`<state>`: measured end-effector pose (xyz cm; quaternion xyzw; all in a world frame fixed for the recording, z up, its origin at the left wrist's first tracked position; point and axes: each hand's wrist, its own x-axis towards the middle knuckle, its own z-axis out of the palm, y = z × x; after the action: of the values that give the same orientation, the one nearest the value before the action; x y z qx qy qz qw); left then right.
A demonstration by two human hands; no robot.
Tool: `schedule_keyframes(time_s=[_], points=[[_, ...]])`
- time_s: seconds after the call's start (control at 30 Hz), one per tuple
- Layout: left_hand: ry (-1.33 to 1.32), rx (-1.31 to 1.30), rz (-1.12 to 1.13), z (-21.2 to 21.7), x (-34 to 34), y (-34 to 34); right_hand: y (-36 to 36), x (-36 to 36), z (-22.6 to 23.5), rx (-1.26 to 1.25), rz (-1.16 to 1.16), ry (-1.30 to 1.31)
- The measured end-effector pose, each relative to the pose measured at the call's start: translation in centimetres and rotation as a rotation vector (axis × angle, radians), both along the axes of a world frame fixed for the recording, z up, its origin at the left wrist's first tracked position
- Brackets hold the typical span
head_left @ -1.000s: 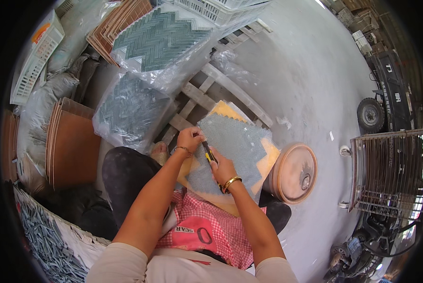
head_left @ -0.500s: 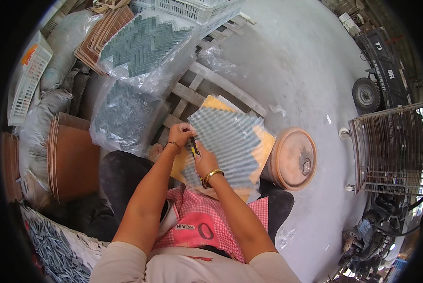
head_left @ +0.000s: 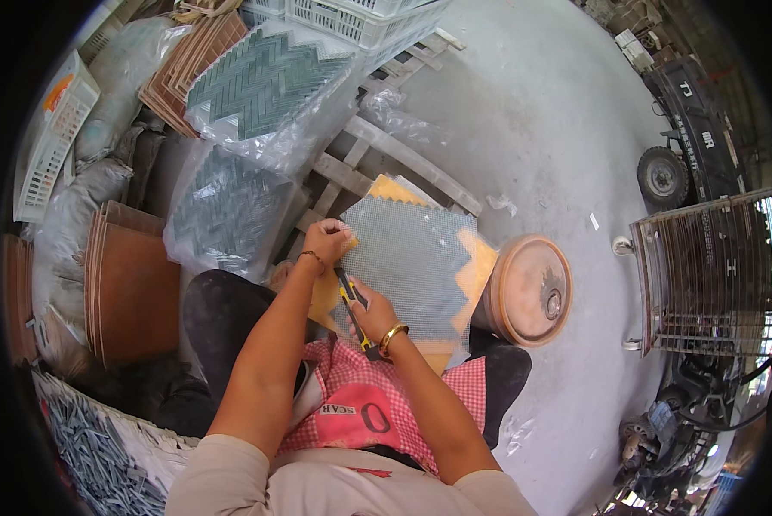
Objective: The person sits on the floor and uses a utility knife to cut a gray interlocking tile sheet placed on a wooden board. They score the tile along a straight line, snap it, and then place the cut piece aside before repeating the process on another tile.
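Note:
A sheet of mesh-backed mosaic tile (head_left: 412,267) with zigzag edges lies across my lap on a yellow board (head_left: 476,273). At its left edge my left hand (head_left: 327,238) is closed, thumb and fingers pinching the mesh rim; the exact bit gripped is too small to make out. Lower down, my right hand (head_left: 374,316) is wrapped round a black and yellow utility knife (head_left: 348,295). The knife slants up and left over the sheet, its upper end just below my left hand and apart from it.
A round lidded bucket (head_left: 530,291) stands right of my knee. Beyond the sheet lies a wooden pallet (head_left: 412,163). Plastic-wrapped herringbone tile stacks (head_left: 265,86) and brown boards (head_left: 132,288) are on the left, loose tile strips (head_left: 102,447) at lower left. A wheeled rack (head_left: 704,271) stands far right.
My right hand has drawn the knife back toward me, away from my left hand's fingertips. The left hand stays at the sheet's edge. The view has shifted slightly.

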<state>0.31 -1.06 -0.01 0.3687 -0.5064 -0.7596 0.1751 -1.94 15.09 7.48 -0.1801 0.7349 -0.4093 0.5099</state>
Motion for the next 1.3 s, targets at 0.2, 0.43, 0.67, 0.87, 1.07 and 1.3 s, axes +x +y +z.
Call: schedule_keyframes(time_s=[0.2,0.43,0.67,0.87,1.07,1.3], points=[[-0.208,-0.357,0.04,1.9,1.9,0.4,2.0,-0.7,0.0,-0.114,-0.24,-0.055],[-0.587,-0.64,0.074,0.1,5.6,5.6,2.1,-2.5,0.3,-0.003,0.162,0.394],[-0.641,-0.614,0.135,1.4,4.6,7.6,-0.1,-3.5,-0.6,0.079,0.707,0.876],[-0.737,-0.644,0.137,0.9,4.2,7.5,-0.7,-3.3,-0.4,0.14,0.854,1.003],[-0.697,-0.591,0.136,1.7,4.3,7.7,-0.6,-0.9,0.2,0.266,0.826,1.117],[-0.674,-0.594,0.143,1.8,4.3,7.6,0.2,-1.1,0.7,0.259,0.823,1.079]])
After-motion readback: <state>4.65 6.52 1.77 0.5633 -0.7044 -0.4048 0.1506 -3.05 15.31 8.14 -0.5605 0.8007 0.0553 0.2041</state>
